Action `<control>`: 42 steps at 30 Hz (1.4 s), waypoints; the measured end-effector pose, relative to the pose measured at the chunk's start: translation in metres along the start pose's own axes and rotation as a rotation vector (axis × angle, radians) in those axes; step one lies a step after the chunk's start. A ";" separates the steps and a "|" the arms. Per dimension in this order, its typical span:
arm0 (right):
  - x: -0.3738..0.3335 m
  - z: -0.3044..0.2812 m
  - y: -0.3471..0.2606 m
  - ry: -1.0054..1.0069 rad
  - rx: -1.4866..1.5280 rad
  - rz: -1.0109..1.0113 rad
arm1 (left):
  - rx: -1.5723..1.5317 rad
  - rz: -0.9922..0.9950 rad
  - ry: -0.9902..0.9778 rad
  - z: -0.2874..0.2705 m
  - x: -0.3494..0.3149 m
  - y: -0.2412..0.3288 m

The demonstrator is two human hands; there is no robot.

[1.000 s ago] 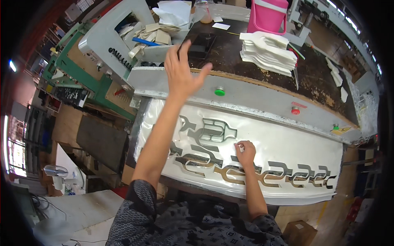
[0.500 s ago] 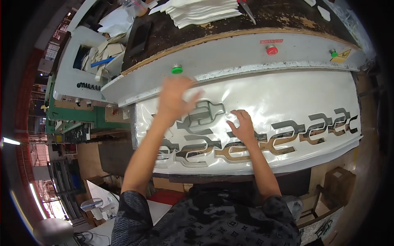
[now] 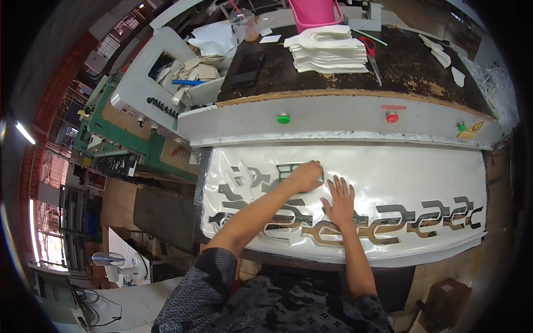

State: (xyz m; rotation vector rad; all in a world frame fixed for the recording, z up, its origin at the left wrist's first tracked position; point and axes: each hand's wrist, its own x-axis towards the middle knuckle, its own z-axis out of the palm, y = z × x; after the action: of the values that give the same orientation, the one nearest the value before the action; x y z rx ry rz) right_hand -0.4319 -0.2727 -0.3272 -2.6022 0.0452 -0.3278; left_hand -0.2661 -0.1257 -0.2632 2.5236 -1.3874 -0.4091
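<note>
White sheet material (image 3: 400,172) lies spread before me, stacked in layers, with a row of fork-shaped cut-outs (image 3: 383,217) along its near side. On its left half sits a metal cutting die (image 3: 285,168), a frame with crossbars. My left hand (image 3: 307,176) is closed over the die's right part, its fingers curled and partly hidden. Just right of it, my right hand (image 3: 340,201) rests palm down on the sheet with fingers spread. A loose fork-shaped white piece (image 3: 240,176) lies at the sheet's left.
Beyond the sheet runs a grey machine beam (image 3: 338,123) with a green button (image 3: 283,117) and a red button (image 3: 392,117). On the dark board (image 3: 411,69) behind lie stacked white cut pieces (image 3: 327,53), red-handled scissors (image 3: 372,55) and a phone (image 3: 249,67). A pink bin (image 3: 315,14) stands farther back.
My left hand has come down from near the green button and closed over the cutting die. The right hand stays on the sheet, its fingers now straighter. The view has shifted.
</note>
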 end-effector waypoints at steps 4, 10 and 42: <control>0.001 0.002 0.007 -0.048 -0.039 0.011 | -0.144 0.039 0.170 -0.035 -0.031 -0.011; -0.002 0.002 0.007 -0.041 -0.044 0.025 | -0.297 -0.086 0.391 -0.090 -0.106 -0.035; -0.048 -0.149 -0.112 0.957 0.163 0.077 | -0.988 -0.251 0.705 -0.021 -0.214 -0.114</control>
State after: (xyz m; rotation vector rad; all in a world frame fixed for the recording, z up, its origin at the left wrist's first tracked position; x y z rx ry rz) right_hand -0.5181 -0.2440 -0.1572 -2.0487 0.4214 -1.4330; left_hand -0.2792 0.1174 -0.2537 1.7142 -0.4148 -0.1417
